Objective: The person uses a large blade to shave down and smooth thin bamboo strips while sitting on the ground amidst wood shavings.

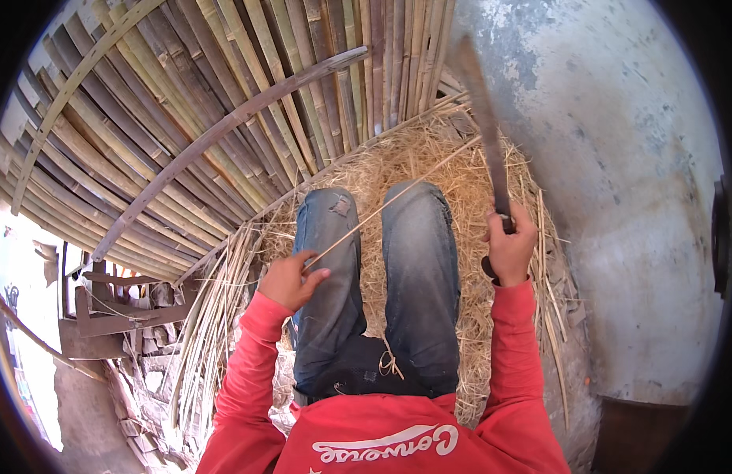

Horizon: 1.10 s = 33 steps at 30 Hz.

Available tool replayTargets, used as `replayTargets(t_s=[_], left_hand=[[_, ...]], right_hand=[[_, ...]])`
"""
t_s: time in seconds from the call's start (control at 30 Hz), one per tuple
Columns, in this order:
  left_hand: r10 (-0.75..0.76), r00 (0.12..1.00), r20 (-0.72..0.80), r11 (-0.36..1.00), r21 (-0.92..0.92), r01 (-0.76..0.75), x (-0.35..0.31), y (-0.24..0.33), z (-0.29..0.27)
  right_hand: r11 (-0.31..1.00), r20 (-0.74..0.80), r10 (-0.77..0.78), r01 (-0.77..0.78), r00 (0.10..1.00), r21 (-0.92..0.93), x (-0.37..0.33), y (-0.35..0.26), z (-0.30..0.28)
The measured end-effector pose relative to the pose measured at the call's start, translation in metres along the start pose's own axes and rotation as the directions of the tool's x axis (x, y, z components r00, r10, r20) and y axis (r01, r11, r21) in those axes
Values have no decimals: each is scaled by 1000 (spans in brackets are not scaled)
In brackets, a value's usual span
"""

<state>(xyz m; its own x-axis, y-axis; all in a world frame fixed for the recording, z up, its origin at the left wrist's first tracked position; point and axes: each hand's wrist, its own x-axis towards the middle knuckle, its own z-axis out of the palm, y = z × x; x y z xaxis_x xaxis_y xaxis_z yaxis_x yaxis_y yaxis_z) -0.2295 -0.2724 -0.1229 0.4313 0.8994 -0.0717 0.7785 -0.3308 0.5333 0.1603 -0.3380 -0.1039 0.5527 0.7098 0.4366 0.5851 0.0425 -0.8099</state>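
Observation:
My right hand [514, 243] is wrapped around the dark handle of a machete [487, 130], its long worn blade pointing up and away, blurred toward the tip. A thin bamboo strip [397, 199] runs from my left hand [291, 281] across my knees. My left fingers and thumb hold its near end, while its far end reaches beside the blade, where I cannot tell whether the two touch. Both hands are raised at either side of my legs in worn jeans [419, 261]. A small loop of pale strip [390, 365] lies on the dark cloth at my lap.
Tan shavings [429, 154] cover the ground around my legs. Long thin strips [217, 340] are heaped at the left. A slatted bamboo panel [216, 103] leans across the far left; a bluish-grey wall [626, 197] rises close at the right. Wooden pieces [117, 316] stand at the left.

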Motion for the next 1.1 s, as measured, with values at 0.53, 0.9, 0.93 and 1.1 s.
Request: replayTargets(t_s=[0.53,0.9,0.93,1.1], left_hand=[[108,992,69,828,-558,-51,17,68,56],[131,988,-88,858,-489,-157,9,66,74],[144,979,-141,843,-500,-196,11,68,77],[75,991,-113,826,-549,-125,14,74,74]], right_hand=[[830,474,40,234,880,-506,-50,-50,7],[804,587,176,229,790,-548,-33,-30,-1],[810,584,187,213,790,-547,-26,-26,-2],[766,537,94,283,838,-577,-16,-11,12]])
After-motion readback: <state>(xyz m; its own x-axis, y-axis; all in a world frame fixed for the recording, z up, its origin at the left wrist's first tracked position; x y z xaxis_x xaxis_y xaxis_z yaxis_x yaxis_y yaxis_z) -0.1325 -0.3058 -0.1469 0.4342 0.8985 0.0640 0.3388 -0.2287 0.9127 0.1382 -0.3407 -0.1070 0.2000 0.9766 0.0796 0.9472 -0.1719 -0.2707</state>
